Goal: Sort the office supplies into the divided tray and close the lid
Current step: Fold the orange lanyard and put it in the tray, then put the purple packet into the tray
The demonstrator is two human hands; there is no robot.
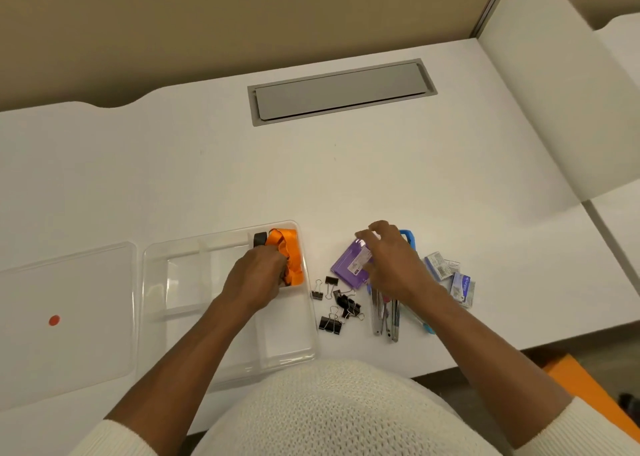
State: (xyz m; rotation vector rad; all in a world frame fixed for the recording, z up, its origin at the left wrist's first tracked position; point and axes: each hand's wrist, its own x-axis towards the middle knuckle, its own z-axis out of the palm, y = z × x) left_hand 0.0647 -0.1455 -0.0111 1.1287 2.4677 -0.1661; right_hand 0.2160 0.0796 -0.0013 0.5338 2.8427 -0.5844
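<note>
A clear divided tray (194,317) lies on the white desk. My left hand (254,279) is inside its far right compartment, fingers closed on an orange lanyard (291,253) with a black clip. My right hand (391,258) hovers over a purple plastic case (348,265), fingers spread and touching its right side. Several black binder clips (337,308) lie between the tray and the case. Metal tools and pens (386,317) lie under my right wrist. Small staple boxes (450,273) sit to the right.
The tray's clear lid (69,317), with an orange dot sticker, lies flat to the left of the tray. A grey cable hatch (341,90) is set into the desk farther back. A white partition (554,102) rises on the right. The desk's front edge is near my body.
</note>
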